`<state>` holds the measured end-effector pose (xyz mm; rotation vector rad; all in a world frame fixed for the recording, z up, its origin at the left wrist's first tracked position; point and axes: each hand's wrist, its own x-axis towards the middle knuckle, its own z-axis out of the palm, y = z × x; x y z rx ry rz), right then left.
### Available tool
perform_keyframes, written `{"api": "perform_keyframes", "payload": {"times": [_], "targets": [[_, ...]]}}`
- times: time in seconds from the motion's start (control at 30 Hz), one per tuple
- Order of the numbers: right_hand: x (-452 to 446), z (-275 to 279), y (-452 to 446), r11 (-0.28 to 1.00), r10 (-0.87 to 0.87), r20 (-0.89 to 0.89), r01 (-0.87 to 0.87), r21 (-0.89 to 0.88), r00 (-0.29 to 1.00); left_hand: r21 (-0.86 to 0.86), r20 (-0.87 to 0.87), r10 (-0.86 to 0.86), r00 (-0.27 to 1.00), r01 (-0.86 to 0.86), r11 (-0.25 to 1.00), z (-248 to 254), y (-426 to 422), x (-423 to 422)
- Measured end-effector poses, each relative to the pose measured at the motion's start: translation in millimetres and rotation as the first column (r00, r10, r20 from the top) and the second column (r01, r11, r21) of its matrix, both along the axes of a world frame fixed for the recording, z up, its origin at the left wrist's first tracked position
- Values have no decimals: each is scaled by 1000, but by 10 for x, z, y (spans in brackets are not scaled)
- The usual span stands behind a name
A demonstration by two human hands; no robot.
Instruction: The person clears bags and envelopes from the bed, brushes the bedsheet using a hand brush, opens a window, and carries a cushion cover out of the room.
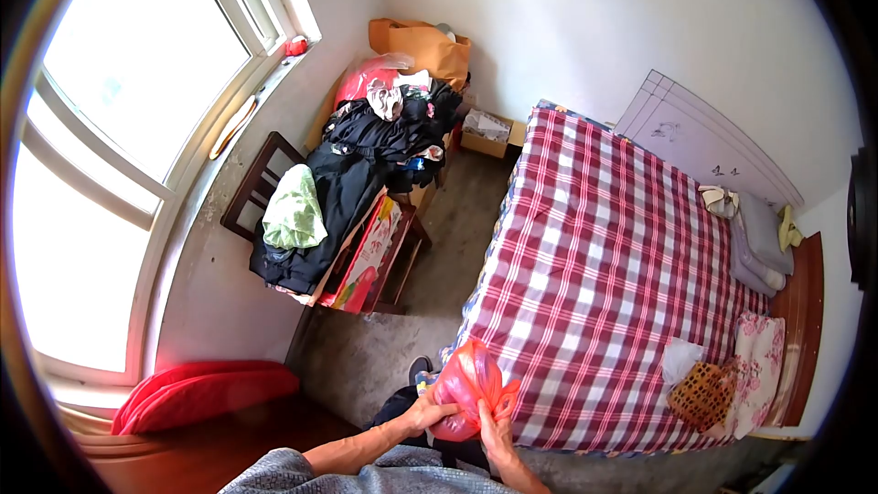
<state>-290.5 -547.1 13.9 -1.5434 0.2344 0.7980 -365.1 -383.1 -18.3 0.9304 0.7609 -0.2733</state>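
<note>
- Red plastic bag [468, 382]: held beside the near left corner of the bed [594, 284].
- Left hand [426, 413]: fingers clamped on the bag's left side.
- Right hand [497, 432]: fingers clamped on its right side.

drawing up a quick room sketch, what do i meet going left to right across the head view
Window → pale green bundle → red plastic bag, gripped by the left hand and right hand → whitish bag → pink-flowered fabric
</note>
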Motion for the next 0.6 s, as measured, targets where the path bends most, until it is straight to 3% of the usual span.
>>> {"api": "perform_keyframes", "payload": {"times": [0.07, 0.13, 0.2, 0.23, 0.33, 0.43, 0.47, 0.53, 0.6], "targets": [[35, -22, -56, 996, 77, 55, -79, 37, 996, -7, -37, 27, 999, -28, 1000, 2, 40, 19], [70, -32, -58, 985, 150, 112, -159, 69, 982, -197, -4, 109, 994, -108, 974, 57, 150, 32], [110, -10, -14, 915, 144, 187, -202, 349, 972, -263, 18, 156, 988, -146, 954, 147, 257, 57], [147, 71, -32, 900, 190, 220, -259, 350, 957, -307, 54, 198, 979, -173, 936, 211, 317, 70], [107, 148, -25, 899, 54, 226, -146, 413, 973, -348, 105, 281, 954, -230, 909, 426, 502, 247], [137, 145, -80, 926, 18, 173, -82, 368, 985, -402, 254, 298, 920, -179, 898, 186, 858, 434], [126, 117, -130, 947, 26, 129, -66, 314, 991, -345, 200, 398, 895, -316, 884, 738, 896, 750], [54, 69, -154, 980, -21, 138, -7, 198, 990, -316, 281, 436, 855, -347, 883, 913, 1301, 1161], [105, 40, -173, 985, -11, 38, 4, 173, 999, -296, 384, 447, 808, -351, 888, 1122, 1960, 1773]]}}
